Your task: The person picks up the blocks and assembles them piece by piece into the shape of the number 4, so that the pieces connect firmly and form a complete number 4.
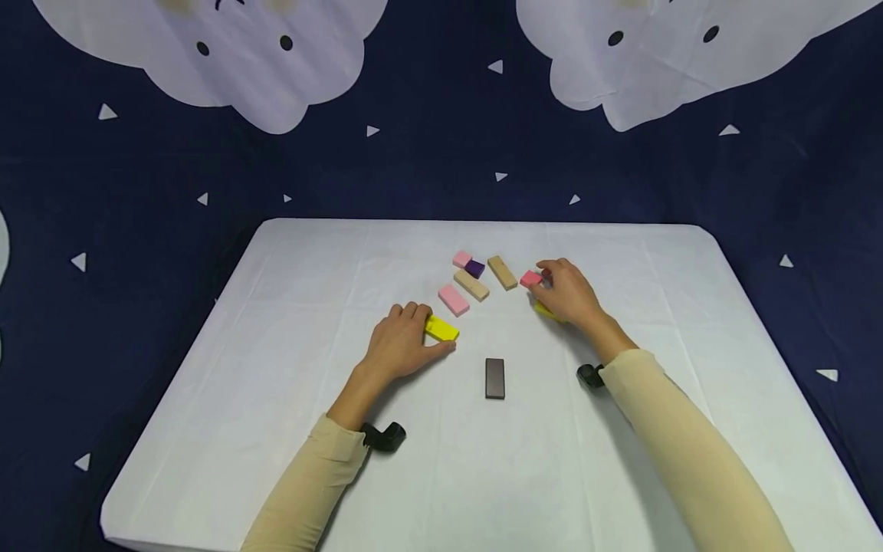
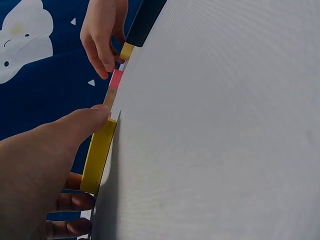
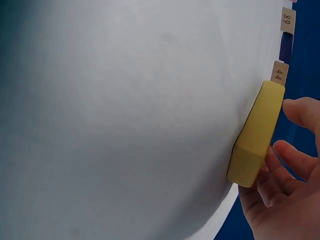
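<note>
the left grip (image 1: 398,341) bends around a bright yellow, brick-shaped block of what looks like painted wood (image 1: 444,329), with the thumb by one end and the fingers by the other. that block is at the left of the bunch, on a tabletop covered in white, lightly creased cloth (image 1: 241,383). the right grip (image 1: 571,295) is narrow, its thumb and finger around a hot-pink, hard-looking block (image 1: 528,279), and a second yellow, brick-shaped block (image 3: 257,130) is close by it. i think the blocks are light, stiff and hard to break, but the smooth paint may be a bit slippery. the long flat sides look best to pinch. a tan, bare-wood block (image 3: 278,75) shows a 44 on its end, and a dark brown, flat-topped block (image 1: 494,378) lies nearer the person.
</note>
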Demonstrator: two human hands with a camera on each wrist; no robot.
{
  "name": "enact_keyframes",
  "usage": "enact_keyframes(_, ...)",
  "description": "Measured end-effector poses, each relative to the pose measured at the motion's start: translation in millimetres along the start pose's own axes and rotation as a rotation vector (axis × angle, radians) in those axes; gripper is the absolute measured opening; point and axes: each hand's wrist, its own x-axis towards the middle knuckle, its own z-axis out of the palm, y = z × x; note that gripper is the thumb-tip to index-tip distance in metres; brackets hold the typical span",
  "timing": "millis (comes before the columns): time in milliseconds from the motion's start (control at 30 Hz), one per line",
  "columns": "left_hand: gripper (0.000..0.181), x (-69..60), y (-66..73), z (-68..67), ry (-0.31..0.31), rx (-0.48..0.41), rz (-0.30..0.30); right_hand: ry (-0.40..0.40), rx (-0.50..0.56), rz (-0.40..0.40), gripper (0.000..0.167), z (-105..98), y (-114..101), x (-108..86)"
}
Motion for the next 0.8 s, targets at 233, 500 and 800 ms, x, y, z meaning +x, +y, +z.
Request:
enact_keyframes(233,0.075,-0.6,-1.1,2.1,0.011,0.007,0.009,-0.025,-0.014,0.031,0.044,0.8,1.4,3.1)
enact_keyframes(500,0.075,-0.2,-1.4,2.0,0.009,0.011,0.010,-0.028,0.000,0.050,0.036,0.1,2.1,3.4)
enact_keyframes(800,0.076,-0.5,-0.9,1.9,0.004,0.009,0.006,-0.041,0.005,0.043,0.036,-2.1,-0.2,3.1)
